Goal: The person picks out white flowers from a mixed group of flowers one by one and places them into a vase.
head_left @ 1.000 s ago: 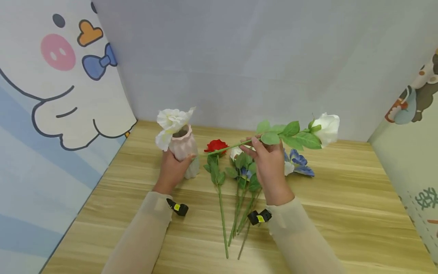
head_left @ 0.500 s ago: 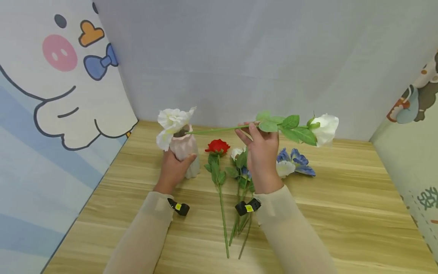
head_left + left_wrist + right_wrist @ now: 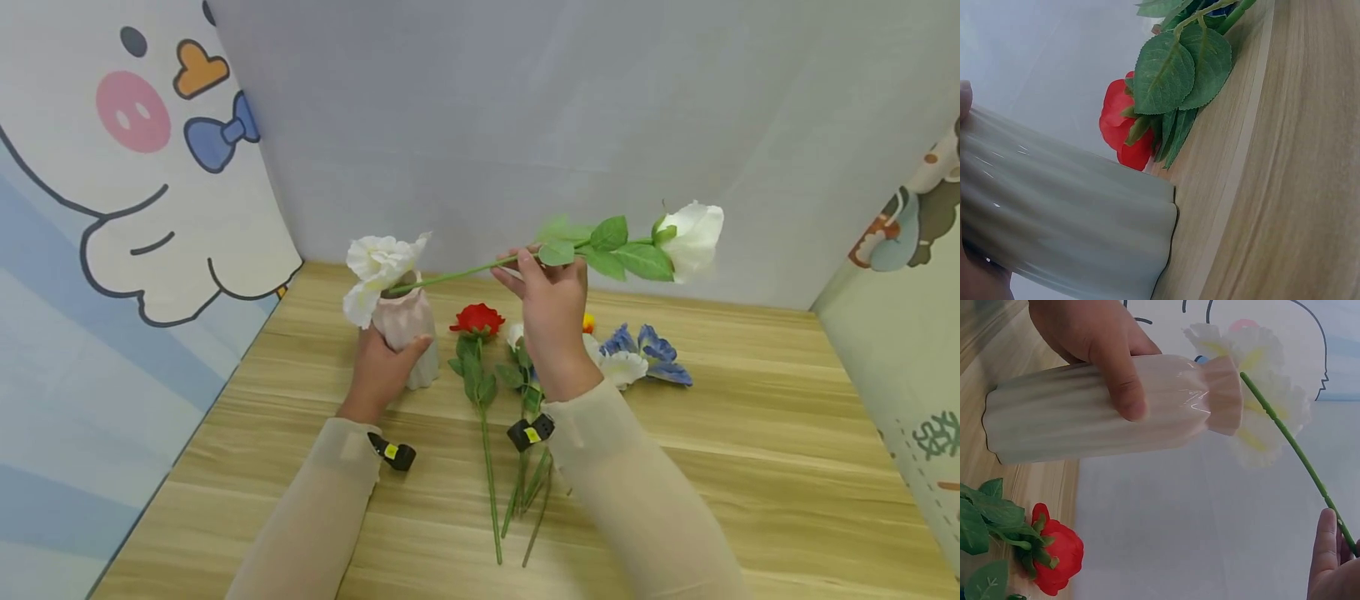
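Two hands at centre frame over wooden table [image 3: 750, 467]. Left hand [image 3: 378, 371] wraps ribbed vase [image 3: 408, 329], upright, already holding a white bloom [image 3: 375, 262]. Right hand [image 3: 551, 312] pinches white rose [image 3: 693, 233] by its stem; since a second ago the stem has lifted and its tip now meets the vase mouth, so insertion looks close.

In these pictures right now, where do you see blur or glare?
Head view: the leaves nearest the right hand are smeared, the rest sharp. Right wrist view: small glare on the ribbed pink ceramic vase. Left wrist view: vase slightly soft, the red fabric rose sharper.
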The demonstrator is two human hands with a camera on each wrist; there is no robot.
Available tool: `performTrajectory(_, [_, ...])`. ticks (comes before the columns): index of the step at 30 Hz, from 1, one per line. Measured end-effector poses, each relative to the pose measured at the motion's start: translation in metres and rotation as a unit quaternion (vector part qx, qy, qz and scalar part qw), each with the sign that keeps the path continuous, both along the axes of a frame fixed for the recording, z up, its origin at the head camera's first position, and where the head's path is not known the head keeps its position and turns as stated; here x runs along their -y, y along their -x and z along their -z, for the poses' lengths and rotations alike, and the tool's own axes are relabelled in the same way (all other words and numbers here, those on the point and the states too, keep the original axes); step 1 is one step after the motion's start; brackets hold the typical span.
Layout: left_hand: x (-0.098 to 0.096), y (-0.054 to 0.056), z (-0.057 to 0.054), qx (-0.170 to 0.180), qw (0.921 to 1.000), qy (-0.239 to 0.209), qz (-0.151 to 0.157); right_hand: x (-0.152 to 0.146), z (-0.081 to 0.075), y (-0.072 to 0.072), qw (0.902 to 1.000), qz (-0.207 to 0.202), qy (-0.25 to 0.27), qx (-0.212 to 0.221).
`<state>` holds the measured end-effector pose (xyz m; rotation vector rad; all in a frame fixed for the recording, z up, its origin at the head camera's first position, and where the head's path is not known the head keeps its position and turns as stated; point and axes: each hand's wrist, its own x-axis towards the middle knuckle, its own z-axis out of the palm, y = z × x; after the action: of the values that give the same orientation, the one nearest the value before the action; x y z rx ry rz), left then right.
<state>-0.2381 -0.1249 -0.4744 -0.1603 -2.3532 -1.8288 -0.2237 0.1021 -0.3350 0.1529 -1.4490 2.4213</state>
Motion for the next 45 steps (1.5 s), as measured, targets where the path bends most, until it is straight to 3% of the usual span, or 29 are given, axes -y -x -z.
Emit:
performTrajectory(10, [-0.001, 0.002, -0.001, -0.01, 0.9999, 0.001, -0.004, 0.01, -0.003, 0.008, 0.9951, -0.009, -0.094, -0.031])
performTrajectory(18, [-0.002, 0.0, -0.002, -0.008, 0.9999, -0.007, -0.003, 0.018, -0.006, 0.011, 0.9916, -0.014, -0.129, -0.009])
performTrajectory(33, [0.0, 0.0, -0.001, -0.034, 0.9994, -0.01, -0.002, 0.04, -0.015, 0.02, 0.9692, -0.043, -0.24, -0.036])
performTrajectory(45, [-0.002, -0.001, -0.003, -0.012, 0.9999, -0.006, -0.004, 0.058, -0.011, 0.028, 0.96, -0.057, -0.274, -0.013])
